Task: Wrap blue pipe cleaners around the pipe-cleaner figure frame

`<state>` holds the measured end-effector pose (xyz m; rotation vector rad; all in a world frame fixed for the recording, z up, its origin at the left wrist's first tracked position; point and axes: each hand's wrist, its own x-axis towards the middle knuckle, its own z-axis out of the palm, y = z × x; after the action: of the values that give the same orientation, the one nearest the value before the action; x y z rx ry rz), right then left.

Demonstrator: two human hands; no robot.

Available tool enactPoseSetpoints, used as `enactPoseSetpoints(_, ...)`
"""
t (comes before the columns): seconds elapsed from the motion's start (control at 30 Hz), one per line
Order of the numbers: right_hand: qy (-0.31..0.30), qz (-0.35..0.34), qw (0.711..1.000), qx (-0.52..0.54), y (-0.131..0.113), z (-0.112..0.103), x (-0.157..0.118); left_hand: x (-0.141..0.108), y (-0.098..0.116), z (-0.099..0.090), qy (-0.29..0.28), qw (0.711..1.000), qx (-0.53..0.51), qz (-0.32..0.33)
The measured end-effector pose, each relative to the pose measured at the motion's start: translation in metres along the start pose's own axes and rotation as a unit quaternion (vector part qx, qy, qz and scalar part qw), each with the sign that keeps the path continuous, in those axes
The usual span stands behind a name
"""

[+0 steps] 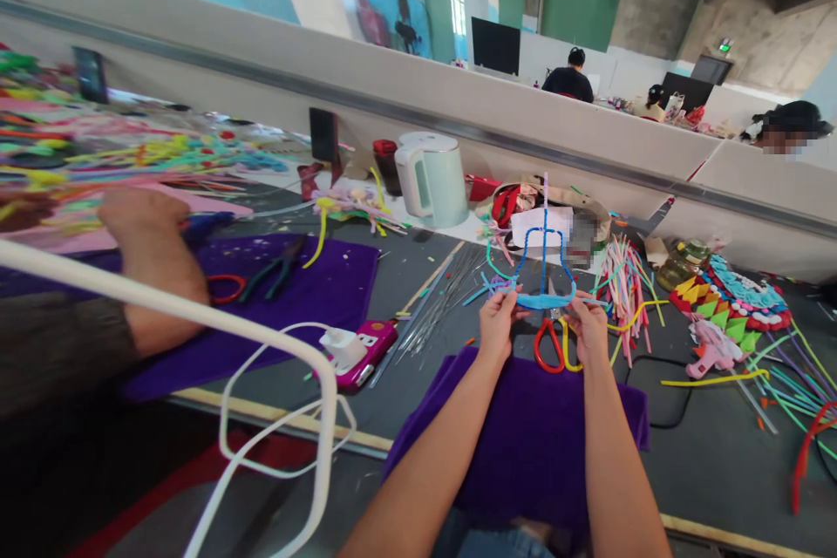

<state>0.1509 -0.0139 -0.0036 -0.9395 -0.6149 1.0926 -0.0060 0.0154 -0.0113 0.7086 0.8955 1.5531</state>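
My left hand (498, 327) and my right hand (590, 330) pinch the two lower corners of a pipe-cleaner frame (545, 255). It is a blue, bell-like outline with a centre stem that turns lilac at the top, held up over the table. Its bottom edge is a thicker light-blue band between my fingers. Just below, scissors (547, 347) lie with a red handle loop and a yellow one between my hands. Under my forearms is a purple cloth (523, 445). A bundle of pink and white pipe cleaners (628, 288) lies to the right of my right hand.
At left, a co-worker's arm (153, 270) rests by pliers (275, 270) on another purple cloth. A white tube (196, 292) crosses the near left. A magenta power strip (366, 353), thin wires (435, 305), a kettle (432, 179) and a pink glue gun (714, 349) stand around.
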Motion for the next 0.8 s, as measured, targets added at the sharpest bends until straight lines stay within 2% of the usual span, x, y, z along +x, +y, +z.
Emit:
enactPoseSetpoints(0.07,0.038,-0.042,0.998,-0.033,-0.004,-0.008,0.005,0.000,0.001,-0.001,0.005,1.000,0.016,0.017)
enactPoseSetpoints(0.13,0.087,-0.114,0.987,-0.078,-0.009,-0.018,0.011,0.000,0.003,-0.001,0.005,0.999,0.034,0.027)
enactPoseSetpoints(0.23,0.140,-0.213,0.952,-0.168,-0.017,-0.032,0.015,-0.003,0.005,0.002,-0.013,0.997,0.069,0.035)
enactPoseSetpoints(0.3,0.157,-0.238,0.928,-0.239,-0.021,-0.038,0.015,-0.006,0.006,0.003,-0.032,0.994,0.093,0.040)
enactPoseSetpoints(0.4,0.152,-0.220,0.900,-0.344,-0.025,-0.043,0.014,-0.010,0.009,0.006,-0.060,0.989,0.124,0.050)
enactPoseSetpoints(0.5,0.098,-0.187,0.883,-0.419,-0.030,-0.044,0.012,-0.014,0.013,0.007,-0.076,0.983,0.155,0.068)
enactPoseSetpoints(0.57,0.071,-0.177,0.871,-0.452,-0.035,-0.046,0.009,-0.016,0.016,0.007,-0.077,0.977,0.180,0.086)
enactPoseSetpoints(0.8,0.062,-0.175,0.831,-0.524,-0.044,-0.046,0.001,-0.021,0.015,0.004,-0.089,0.955,0.256,0.124)
